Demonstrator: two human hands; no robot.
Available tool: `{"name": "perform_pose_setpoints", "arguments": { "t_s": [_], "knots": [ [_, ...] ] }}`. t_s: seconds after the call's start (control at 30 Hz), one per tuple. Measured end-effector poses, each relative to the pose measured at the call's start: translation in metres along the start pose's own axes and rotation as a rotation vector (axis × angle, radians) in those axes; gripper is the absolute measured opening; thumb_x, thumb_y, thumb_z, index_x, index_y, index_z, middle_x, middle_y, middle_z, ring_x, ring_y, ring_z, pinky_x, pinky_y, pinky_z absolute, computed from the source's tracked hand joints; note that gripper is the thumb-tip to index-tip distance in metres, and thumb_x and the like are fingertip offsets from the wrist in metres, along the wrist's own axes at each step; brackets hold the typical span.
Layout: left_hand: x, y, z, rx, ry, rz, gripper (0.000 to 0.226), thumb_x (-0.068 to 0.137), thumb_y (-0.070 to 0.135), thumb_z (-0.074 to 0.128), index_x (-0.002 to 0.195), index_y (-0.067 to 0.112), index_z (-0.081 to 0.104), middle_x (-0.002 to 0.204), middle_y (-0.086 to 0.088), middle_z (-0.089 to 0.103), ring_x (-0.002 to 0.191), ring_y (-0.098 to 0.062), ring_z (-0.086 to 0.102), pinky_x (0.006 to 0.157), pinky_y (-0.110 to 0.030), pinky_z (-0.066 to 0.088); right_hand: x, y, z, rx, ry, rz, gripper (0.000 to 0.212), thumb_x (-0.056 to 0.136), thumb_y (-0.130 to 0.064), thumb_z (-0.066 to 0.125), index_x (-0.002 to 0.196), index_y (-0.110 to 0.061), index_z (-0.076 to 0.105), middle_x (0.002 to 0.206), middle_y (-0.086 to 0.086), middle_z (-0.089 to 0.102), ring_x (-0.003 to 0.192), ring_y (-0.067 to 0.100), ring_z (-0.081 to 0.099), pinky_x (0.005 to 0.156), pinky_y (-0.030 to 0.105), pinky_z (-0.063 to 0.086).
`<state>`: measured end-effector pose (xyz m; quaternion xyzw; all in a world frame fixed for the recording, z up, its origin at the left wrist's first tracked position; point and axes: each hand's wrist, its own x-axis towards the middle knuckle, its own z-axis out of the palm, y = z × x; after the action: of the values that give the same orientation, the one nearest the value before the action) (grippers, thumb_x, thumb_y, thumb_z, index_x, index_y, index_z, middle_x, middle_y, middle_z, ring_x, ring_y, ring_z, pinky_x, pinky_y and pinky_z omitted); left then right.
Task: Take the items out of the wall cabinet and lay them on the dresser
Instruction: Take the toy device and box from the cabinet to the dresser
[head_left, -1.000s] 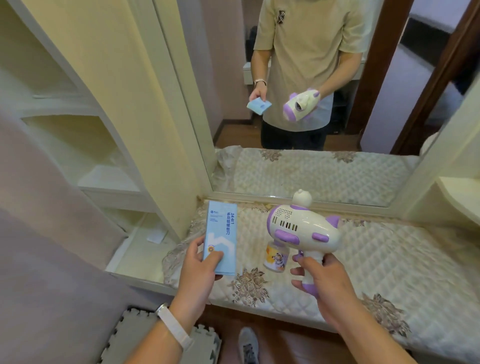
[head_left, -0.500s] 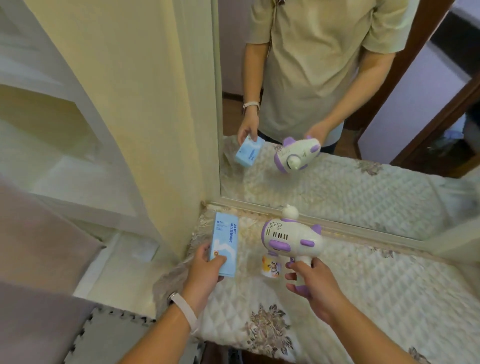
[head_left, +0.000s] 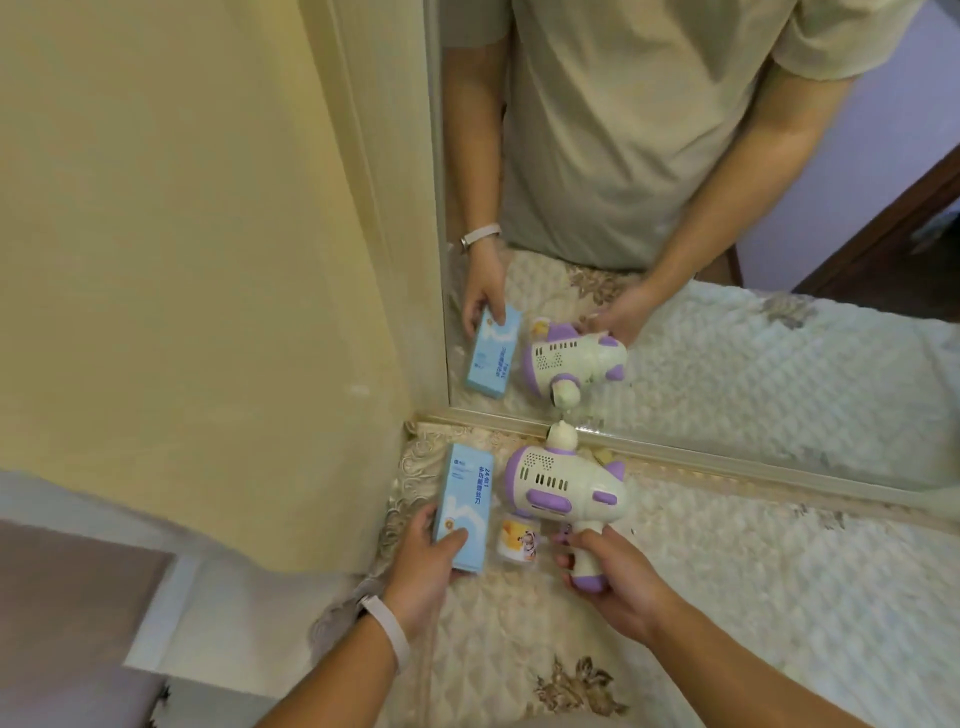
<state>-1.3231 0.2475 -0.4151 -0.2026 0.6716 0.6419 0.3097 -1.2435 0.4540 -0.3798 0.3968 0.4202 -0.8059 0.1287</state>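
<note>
Your left hand holds a pale blue carton by its near end. The thumb lies flat across the printed top face and the other fingers curl round the left edge, so they are closed narrowly on the carton. The carton lies lengthwise, its far end pointing at the corner where the mirror meets the yellow cabinet side. It is low over the dresser, which has a quilted cream cover, but you cannot tell whether it touches the cover.

A line of dark blue print runs along the carton's right edge. It starts with "24" and goes on in Chinese characters. There is a small logo at the far end and a white wave shape with an orange mark at the near end.

Your right hand is wrapped round the purple-tipped grip of a cream and purple plane-shaped toy gun, with the fingers closed tight on it. The gun's bear-shaped nozzle points at the mirror's frame and sits just beside it.

A small bottle with a cartoon animal on its label sits below the gun's body, between the carton and the grip. Any writing on it is too small to read.

A pale wristband circles your left wrist. The mirror reflects both hands and both items.
</note>
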Motion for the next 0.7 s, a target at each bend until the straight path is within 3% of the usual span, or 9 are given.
{"name": "perform_pose_setpoints", "arguments": {
  "t_s": [0.1, 0.2, 0.37, 0.53, 0.7],
  "knots": [
    [0.014, -0.001, 0.0, 0.096, 0.0, -0.004, 0.034, 0.088, 0.001, 0.063, 0.11, 0.026, 0.055, 0.109, -0.005, 0.068, 0.094, -0.026, 0.069, 0.077, -0.044, 0.058, 0.013, 0.004, -0.006, -0.017, 0.003, 0.032, 0.012, 0.087, 0.003, 0.053, 0.095, -0.005, 0.055, 0.081, 0.01, 0.06, 0.063, 0.018, 0.05, 0.055, 0.028, 0.04],
    [0.018, -0.002, 0.001, 0.243, 0.018, 0.048, 0.033, 0.087, 0.006, 0.065, 0.107, 0.03, 0.054, 0.11, -0.006, 0.068, 0.093, -0.022, 0.068, 0.081, -0.045, 0.057, 0.019, 0.005, -0.01, -0.134, 0.033, 0.037, 0.017, 0.08, -0.011, 0.064, 0.097, -0.009, 0.059, 0.084, 0.011, 0.064, 0.068, 0.019, 0.055, 0.062, 0.032, 0.042],
    [0.009, 0.003, 0.006, 0.461, 0.074, 0.163, 0.036, 0.086, 0.011, 0.067, 0.112, 0.028, 0.048, 0.107, 0.002, 0.065, 0.092, -0.016, 0.065, 0.07, -0.027, 0.051, 0.018, 0.002, -0.017, -0.341, 0.032, -0.05, 0.013, 0.091, -0.009, 0.057, 0.102, -0.004, 0.064, 0.085, 0.012, 0.068, 0.076, 0.021, 0.062, 0.066, 0.032, 0.05],
    [-0.005, -0.006, 0.0, 0.673, 0.149, 0.267, 0.04, 0.076, 0.036, 0.06, 0.115, 0.028, 0.052, 0.111, 0.004, 0.062, 0.096, -0.018, 0.063, 0.081, -0.041, 0.055, 0.009, 0.0, -0.023, -0.507, 0.056, -0.095, 0.021, 0.09, -0.019, 0.061, 0.11, -0.017, 0.064, 0.104, 0.005, 0.071, 0.089, 0.018, 0.069, 0.072, 0.032, 0.058],
    [-0.045, -0.002, 0.004, 0.829, 0.203, 0.334, 0.045, 0.083, 0.036, 0.055, 0.127, 0.028, 0.05, 0.12, 0.003, 0.055, 0.103, -0.018, 0.059, 0.083, -0.033, 0.05, -0.01, 0.0, -0.031, -0.605, 0.045, -0.157, 0.024, 0.094, -0.028, 0.057, 0.118, -0.023, 0.058, 0.103, 0.002, 0.067, 0.082, 0.014, 0.067, 0.072, 0.03, 0.052]
  ]
}}
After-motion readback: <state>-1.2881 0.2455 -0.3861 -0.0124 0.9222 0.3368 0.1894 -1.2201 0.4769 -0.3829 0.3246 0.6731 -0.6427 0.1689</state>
